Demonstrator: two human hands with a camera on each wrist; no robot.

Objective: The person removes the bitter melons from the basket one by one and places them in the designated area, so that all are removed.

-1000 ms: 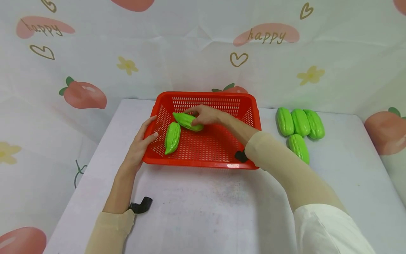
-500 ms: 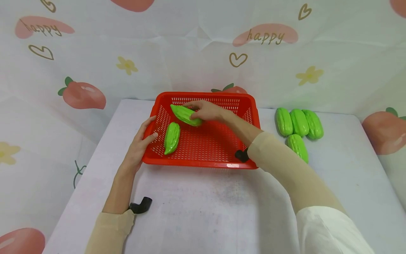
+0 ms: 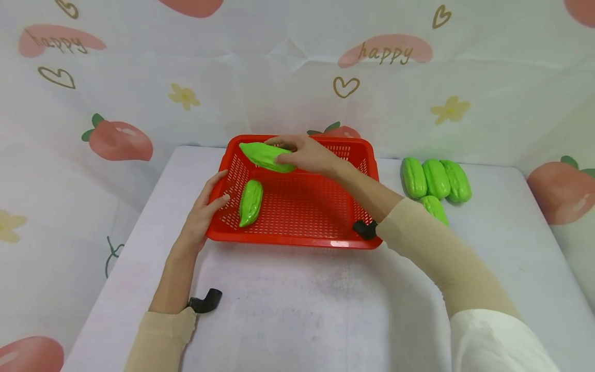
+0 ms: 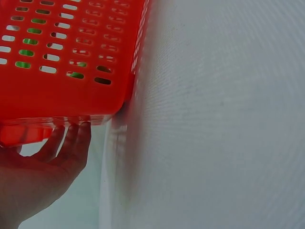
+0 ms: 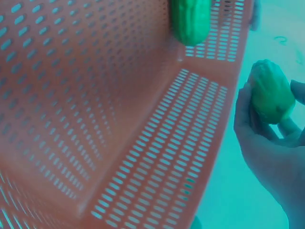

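Note:
In the head view my right hand (image 3: 309,154) grips a bright green bitter melon (image 3: 265,156) between thumb and fingers, above the back left part of a red plastic basket (image 3: 293,239). The right wrist view shows this bitter melon (image 5: 271,93) beyond the basket rim, raised off the floor of the basket. A second bitter melon (image 3: 251,203) lies inside along the left side, its pointed end towards me. My left hand (image 3: 201,212) holds the basket's left rim. In the left wrist view, the fingertips of that hand (image 4: 52,164) touch the rim.
Several more bitter melons (image 3: 436,178) lie on the white table (image 3: 297,310) to the right of the basket, one partly hidden by my right sleeve. A patterned cloth (image 3: 260,67) hangs close behind the basket. Black wrist pieces (image 3: 206,301) stick out from both sleeves.
My right hand has lifted the bitter melon from the basket floor, up and towards the back rim. The left hand keeps its place on the rim.

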